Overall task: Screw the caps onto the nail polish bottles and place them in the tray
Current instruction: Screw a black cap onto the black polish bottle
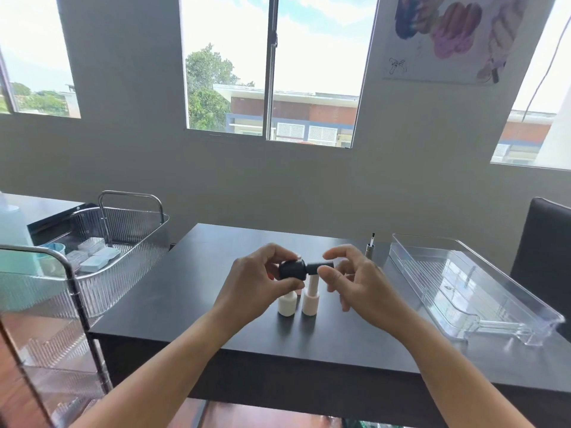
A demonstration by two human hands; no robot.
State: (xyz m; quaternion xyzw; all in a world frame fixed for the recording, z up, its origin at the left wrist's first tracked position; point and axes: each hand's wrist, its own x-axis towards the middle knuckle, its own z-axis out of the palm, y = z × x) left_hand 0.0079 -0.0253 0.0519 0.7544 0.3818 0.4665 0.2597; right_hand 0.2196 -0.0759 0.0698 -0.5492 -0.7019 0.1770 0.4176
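- While only the head view is on offer, it shows plenty: the left hand [262,279] grips a dark bottle [292,270], fingers and thumb curled round its body, holding it sideways above the table [216,319].
- The right hand [355,282] pinches the dark cap [319,267] between thumb and fingertips. The cap sits at the bottle's neck and in line with it, so I judge this bottle is being capped. How tight it is cannot be told.
- Beneath the hands two pale bottles stand upright on the table, just beside each other. The top of the white bottle [286,305] is hidden behind the left hand. The pink bottle [310,301] appears to carry a tall pale cap.
- Farther back and to the right, a small brush piece [370,246] stands upright near the tray's far corner, bristles up. It may be a cap or bottle not yet dealt with, but it is too small to be sure.
- The clear tray [448,273] lies on the right of the table, well apart from the hands, and no bottle is in it. Placing has not begun, so every bottle is left to move.
- A cart basket [129,242] at the left holds small packs and seems to have no part in the task.
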